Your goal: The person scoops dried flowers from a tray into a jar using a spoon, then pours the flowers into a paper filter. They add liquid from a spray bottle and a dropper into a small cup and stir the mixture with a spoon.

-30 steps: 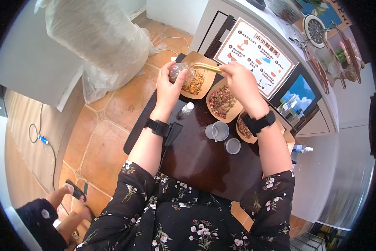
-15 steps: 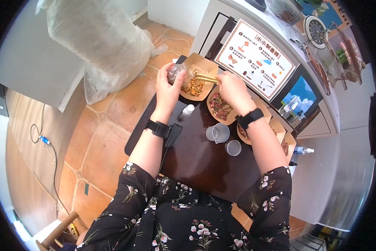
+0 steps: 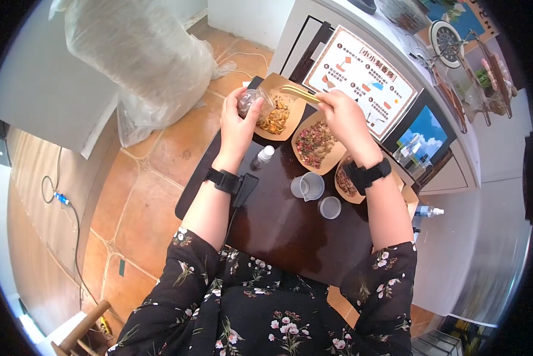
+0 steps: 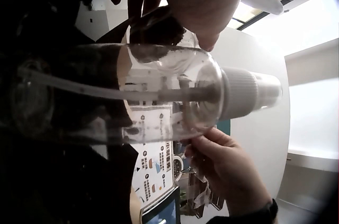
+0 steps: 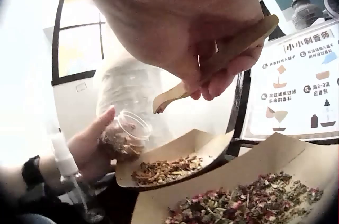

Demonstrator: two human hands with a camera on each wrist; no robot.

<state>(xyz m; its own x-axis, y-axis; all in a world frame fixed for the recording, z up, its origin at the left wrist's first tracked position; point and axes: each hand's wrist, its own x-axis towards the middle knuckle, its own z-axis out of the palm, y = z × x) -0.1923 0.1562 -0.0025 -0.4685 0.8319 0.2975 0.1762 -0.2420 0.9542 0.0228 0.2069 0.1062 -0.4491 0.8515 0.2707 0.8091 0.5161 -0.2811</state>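
Small clear jar (image 3: 251, 102) part-filled with dried petals, gripped in left hand (image 3: 238, 127) above paper tray (image 3: 290, 89) of orange dried pieces, wooden scoop (image 3: 299, 92) pinched in right hand (image 3: 344, 115), adjacent paper tray of pink petals (image 3: 315, 142), empty measuring cup (image 3: 308, 186) on dark surface (image 3: 284, 225).

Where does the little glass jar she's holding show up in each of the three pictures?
Head view: the jar is upper middle, gripped in the left hand, just left of the tray of orange bits.
Left wrist view: I cannot pick it out; a clear spray bottle fills the picture.
Right wrist view: the jar is lower left, mouth tilted to the right.
Shared landmark: the instruction poster.
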